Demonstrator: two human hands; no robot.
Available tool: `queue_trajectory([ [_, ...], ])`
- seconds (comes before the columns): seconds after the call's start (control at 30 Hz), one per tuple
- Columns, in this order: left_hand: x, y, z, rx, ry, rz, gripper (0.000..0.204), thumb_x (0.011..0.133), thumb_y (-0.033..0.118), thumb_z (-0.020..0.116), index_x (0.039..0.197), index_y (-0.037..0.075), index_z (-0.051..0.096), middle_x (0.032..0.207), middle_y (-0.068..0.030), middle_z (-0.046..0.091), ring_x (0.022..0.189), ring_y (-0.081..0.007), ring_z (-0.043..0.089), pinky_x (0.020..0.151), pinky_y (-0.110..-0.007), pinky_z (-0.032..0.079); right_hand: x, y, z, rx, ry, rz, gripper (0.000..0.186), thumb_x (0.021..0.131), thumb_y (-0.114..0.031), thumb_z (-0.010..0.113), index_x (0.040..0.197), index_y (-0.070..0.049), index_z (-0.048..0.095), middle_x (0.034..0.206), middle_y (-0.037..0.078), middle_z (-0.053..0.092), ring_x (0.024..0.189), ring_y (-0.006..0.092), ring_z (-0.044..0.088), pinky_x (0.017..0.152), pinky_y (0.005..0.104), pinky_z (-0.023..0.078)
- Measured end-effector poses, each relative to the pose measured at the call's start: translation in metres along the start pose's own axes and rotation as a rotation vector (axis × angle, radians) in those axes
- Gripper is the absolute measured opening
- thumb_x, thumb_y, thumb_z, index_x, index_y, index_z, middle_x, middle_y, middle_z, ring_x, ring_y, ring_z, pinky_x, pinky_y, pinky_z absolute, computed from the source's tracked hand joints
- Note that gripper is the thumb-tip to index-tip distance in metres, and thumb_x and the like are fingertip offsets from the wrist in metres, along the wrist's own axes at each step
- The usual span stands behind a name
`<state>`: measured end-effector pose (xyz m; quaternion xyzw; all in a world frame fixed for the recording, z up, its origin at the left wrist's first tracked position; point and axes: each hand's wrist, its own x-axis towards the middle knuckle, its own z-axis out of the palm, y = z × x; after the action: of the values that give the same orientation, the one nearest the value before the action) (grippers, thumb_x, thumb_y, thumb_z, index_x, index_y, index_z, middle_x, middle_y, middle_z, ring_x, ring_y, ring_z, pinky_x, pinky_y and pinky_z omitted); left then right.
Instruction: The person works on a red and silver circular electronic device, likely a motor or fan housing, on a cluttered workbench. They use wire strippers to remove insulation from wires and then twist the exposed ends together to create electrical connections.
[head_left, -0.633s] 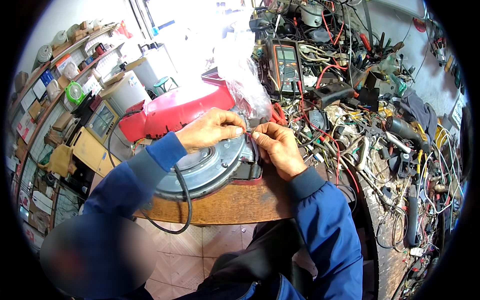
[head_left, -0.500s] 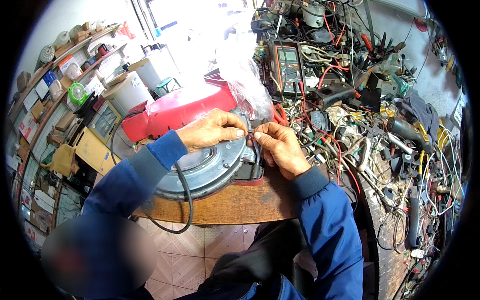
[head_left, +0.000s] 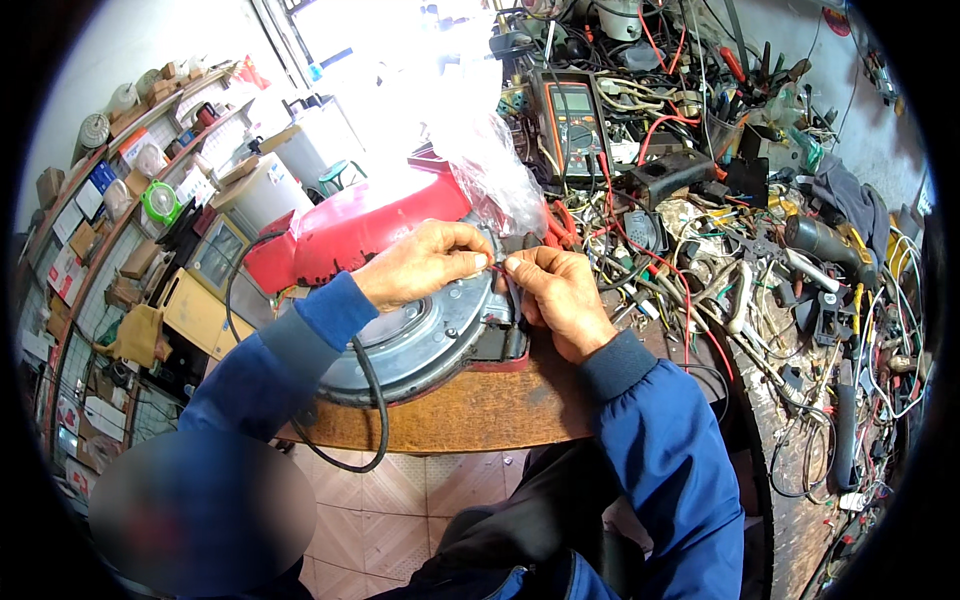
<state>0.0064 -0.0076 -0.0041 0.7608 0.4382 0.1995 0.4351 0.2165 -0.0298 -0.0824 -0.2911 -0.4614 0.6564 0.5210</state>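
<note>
My left hand (head_left: 425,265) reaches over a round grey metal plate (head_left: 455,330), its thumb and forefinger pinched together. Opposite it, my right hand (head_left: 562,302) pinches in the same way, fingertips nearly meeting the left ones. Between them runs a short, thin dark-red wire (head_left: 498,268), partly hidden by the fingers. The plate belongs to a machine with a glossy red housing (head_left: 375,225). Below my right fingers is a red-edged compartment (head_left: 495,345) at the plate's side. A black cable (head_left: 372,385) loops from near my left wrist over the table edge.
The machine rests on a wooden table (head_left: 450,425). A clear plastic bag (head_left: 500,185) lies behind my hands. Beyond stands a multimeter (head_left: 572,125) with red leads. Tangled wires and tools cover the bench (head_left: 740,330) at right. Shelves (head_left: 100,210) with boxes line the left.
The view has shifted slightly. Both hands keep their pinch at nearly the same spot over the plate's right side; the thin wire between the fingertips shows a little more plainly.
</note>
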Motion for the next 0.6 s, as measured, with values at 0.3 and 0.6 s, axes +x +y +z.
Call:
queue_trajectory([
  [0.3,-0.0003,0.0031,0.0022,0.041,0.02,0.011,0.019,0.102,0.016,0.066,0.113,0.001,0.069,0.096,0.0018,0.065,0.086,-0.0055,0.055,0.075,-0.024,0.046,0.0017,0.0046,-0.0018,-0.016,-0.001,-0.019,0.018,0.101,-0.019,0.067,0.098,-0.001,0.07,0.079,0.003,0.071,0.051,0.0056,0.049,0.045,0.0223,0.034],
  [0.6,0.0002,0.0001,0.0022,0.095,0.03,0.03,0.017,0.101,0.013,0.066,0.111,-0.001,0.069,0.095,0.0009,0.066,0.085,-0.0063,0.055,0.074,-0.025,0.046,0.0006,0.0007,0.0011,-0.04,0.017,-0.02,0.019,0.101,-0.014,0.064,0.095,0.003,0.07,0.074,0.003,0.067,0.05,0.0066,0.049,0.045,0.0245,0.038],
])
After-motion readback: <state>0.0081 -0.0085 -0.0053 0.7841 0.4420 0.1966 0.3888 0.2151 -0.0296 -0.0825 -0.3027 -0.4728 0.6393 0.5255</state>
